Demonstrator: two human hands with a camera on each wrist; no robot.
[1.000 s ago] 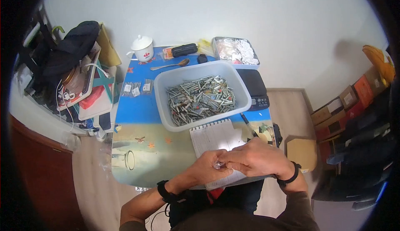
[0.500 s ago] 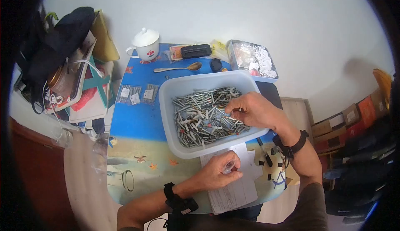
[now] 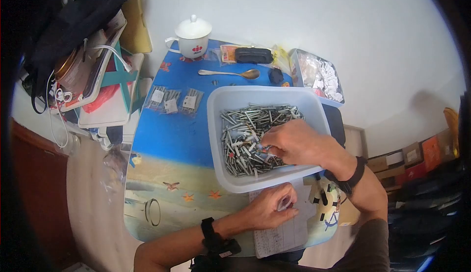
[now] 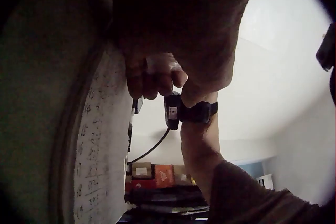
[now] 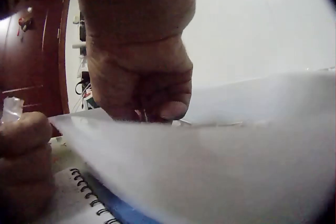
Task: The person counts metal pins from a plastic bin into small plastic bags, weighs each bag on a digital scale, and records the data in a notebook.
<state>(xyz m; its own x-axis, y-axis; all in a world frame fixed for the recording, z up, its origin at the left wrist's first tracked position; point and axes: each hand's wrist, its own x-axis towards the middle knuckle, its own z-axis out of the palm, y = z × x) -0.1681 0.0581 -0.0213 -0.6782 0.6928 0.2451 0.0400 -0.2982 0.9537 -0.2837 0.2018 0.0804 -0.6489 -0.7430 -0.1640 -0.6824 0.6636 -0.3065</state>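
Observation:
A pale plastic bin [image 3: 243,183] holds a heap of slim metal pins [image 3: 240,159], with a few white and red pieces mixed in. My right hand [image 3: 299,142] reaches over the bin's near right side, fingertips down at the heap. In the right wrist view, the thumb and fingers [image 5: 173,110] pinch a thin silvery piece, mostly hidden by the hand and bin wall. In front of the bin, my left hand [image 3: 270,205] holds a small clear plastic bag [image 3: 283,203] in its curled fingers. Beneath it lies a spiral notebook [image 3: 279,240] with handwriting.
Several small labelled bags of pins [image 3: 191,100] lie left of the bin. Behind it are a spoon [image 3: 250,74], a lidded white mug [image 3: 194,39], a black case [image 3: 253,55] and a tin of white pieces [image 3: 328,78]. A black pen [image 3: 324,193] lies at right.
My hands were together over the notebook; the right then went forward into the bin and now sits lower among the pins. The left still holds the bag near the bin's front.

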